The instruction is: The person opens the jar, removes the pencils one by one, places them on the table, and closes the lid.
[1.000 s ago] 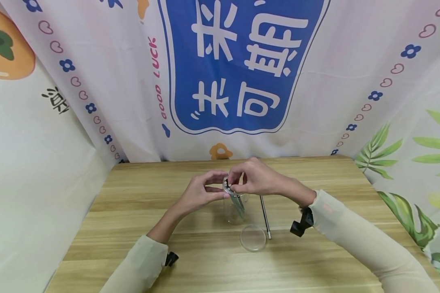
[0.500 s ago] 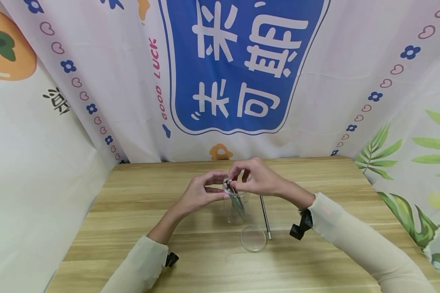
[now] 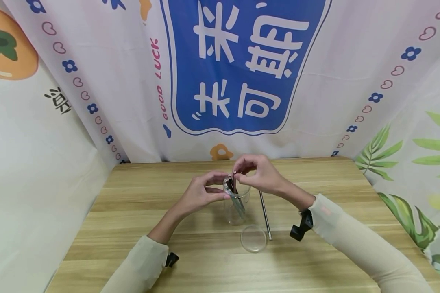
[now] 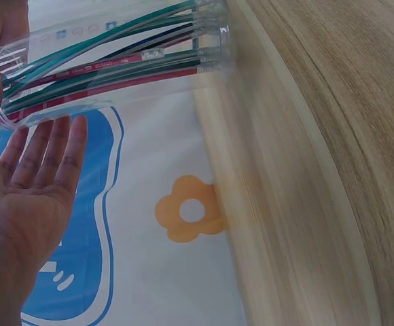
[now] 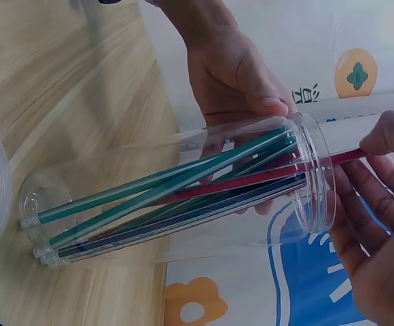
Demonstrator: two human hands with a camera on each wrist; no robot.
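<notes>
A tall clear plastic jar [image 3: 234, 216] stands upright on the wooden table, holding several green, dark and red pencils [image 5: 122, 197] that lean to one side. My left hand [image 3: 203, 190] holds the jar near its rim, thumb on one side and fingers on the other. Between thumb and fingers, my right hand [image 3: 259, 174] pinches the upper end of a red pencil [image 5: 244, 182]. That pencil sticks up past the jar's mouth, its lower part still among the others inside. In the right wrist view, the left thumb [image 5: 272, 105] lies close to the jar's threaded neck.
A round clear lid [image 3: 253, 239] lies on the table [image 3: 190, 260] in front of the jar. To the jar's right lies a single dark pencil [image 3: 265, 215]. A printed cloth [image 3: 300, 142] hangs behind the table's back edge.
My right hand has risen slightly and shifted right, drawing the red pencil partly up out of the jar. The left hand, jar, lid and loose pencil stay put.
</notes>
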